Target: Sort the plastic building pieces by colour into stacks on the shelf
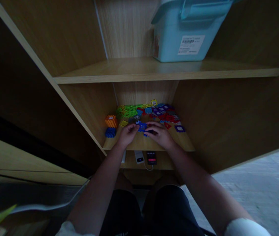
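Observation:
Over the front of the middle shelf, a blue plastic building piece [142, 126] with a toothed edge is held between my two hands. My left hand [129, 133] pinches its left side with thumb and fingertips. On the other side, the fingers of my right hand [159, 133] close around its right edge. Another bit of blue shows just below it, partly hidden by the right fingers. Behind the hands lie loose toothed pieces: green ones [129, 111], red ones [167, 117] and purple ones [163, 108]. A yellow piece [123, 123] lies near my left hand.
Left of the hands stand an orange stack [111, 121] and a blue stack [110, 132] of pieces. A light blue bin [174, 49] sits on the upper shelf [124, 70]. Below, a white device [139, 156] and a phone [151, 158] with a cable rest on a lower shelf.

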Demonstrator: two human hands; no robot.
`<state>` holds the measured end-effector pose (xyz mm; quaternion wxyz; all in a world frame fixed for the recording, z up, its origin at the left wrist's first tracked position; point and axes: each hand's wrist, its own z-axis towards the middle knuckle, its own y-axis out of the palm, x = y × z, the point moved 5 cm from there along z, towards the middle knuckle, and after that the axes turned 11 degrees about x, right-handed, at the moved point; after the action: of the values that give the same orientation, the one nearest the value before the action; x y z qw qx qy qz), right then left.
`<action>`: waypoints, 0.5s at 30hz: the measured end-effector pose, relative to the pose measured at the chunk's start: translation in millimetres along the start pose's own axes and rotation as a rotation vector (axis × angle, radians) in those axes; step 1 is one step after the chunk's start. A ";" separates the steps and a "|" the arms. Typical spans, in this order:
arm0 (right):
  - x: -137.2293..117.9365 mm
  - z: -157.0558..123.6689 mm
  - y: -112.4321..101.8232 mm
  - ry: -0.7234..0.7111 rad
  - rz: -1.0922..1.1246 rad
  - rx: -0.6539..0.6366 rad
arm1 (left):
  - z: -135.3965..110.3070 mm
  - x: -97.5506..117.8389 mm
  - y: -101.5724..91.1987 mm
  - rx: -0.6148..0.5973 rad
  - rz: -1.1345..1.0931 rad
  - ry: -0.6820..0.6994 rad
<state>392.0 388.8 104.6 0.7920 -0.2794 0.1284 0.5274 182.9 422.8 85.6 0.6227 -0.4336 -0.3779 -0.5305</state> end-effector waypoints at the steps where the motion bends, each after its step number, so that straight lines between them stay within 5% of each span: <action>1: 2.2 0.2 -3.0 0.031 0.011 0.018 | 1.4 -1.4 -1.9 0.026 -0.019 0.002; 6: 18.0 -6.6 -23.7 0.175 0.002 0.037 | 8.3 -14.9 -11.6 0.167 -0.083 -0.049; 15: 24.2 -16.3 -21.4 0.190 -0.028 -0.136 | 4.1 -8.2 -8.6 0.159 0.039 0.011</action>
<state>422.9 391.7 85.9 0.7628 -0.3829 0.1628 0.4949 173.2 428.9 80.6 0.6676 -0.3870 -0.4069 -0.4889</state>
